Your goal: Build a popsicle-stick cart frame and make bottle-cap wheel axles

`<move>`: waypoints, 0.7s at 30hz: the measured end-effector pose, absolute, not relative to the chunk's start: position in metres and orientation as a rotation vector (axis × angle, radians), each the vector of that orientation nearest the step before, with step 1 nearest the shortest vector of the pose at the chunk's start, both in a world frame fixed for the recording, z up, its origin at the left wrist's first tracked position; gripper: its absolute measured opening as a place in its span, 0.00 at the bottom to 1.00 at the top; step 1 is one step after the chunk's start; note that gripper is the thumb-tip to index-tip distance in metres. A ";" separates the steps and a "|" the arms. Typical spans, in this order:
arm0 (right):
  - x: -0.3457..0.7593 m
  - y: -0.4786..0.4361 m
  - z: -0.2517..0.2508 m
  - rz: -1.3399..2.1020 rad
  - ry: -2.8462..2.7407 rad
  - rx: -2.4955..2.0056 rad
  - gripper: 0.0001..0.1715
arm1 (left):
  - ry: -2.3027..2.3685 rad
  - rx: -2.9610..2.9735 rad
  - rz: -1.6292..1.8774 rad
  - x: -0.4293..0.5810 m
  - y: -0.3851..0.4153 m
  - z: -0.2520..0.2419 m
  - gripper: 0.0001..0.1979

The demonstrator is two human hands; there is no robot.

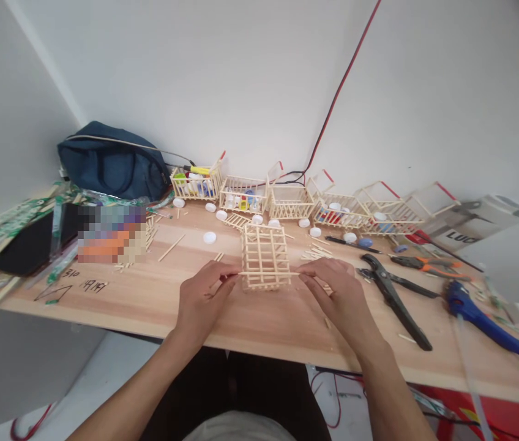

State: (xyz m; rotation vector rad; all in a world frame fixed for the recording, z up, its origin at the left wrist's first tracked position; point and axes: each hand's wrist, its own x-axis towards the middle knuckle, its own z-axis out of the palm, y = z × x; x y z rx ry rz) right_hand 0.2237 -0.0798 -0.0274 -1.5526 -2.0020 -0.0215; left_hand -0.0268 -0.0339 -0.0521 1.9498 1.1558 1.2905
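A small frame of thin wooden sticks (266,248) sits on the wooden table in front of me, built as an open box with a grid on top. Across its near side lies one thin stick (271,274). My left hand (205,291) pinches that stick's left end between thumb and fingers. On the other side, my right hand (333,285) pinches its right end the same way. The stick touches or nearly touches the frame; I cannot tell which.
Several stick carts (291,202) with red-tipped handles line the wall. White caps (209,237) and loose sticks lie about. Rightward are a black hand cutter (395,300), orange-handled pliers (427,266) and a blue glue gun (484,318). A blue bag (112,162) stands at back left.
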 end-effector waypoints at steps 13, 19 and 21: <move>0.225 -0.082 -0.033 -0.020 -1.931 -1.571 0.07 | 1.178 1.944 1.306 -0.025 -0.037 -0.047 0.05; 0.226 -0.084 -0.034 -0.025 -1.943 -1.555 0.07 | 1.203 1.958 1.310 -0.025 -0.038 -0.047 0.05; 0.226 -0.084 -0.033 -0.014 -1.947 -1.539 0.06 | 1.196 1.956 1.319 -0.025 -0.038 -0.048 0.05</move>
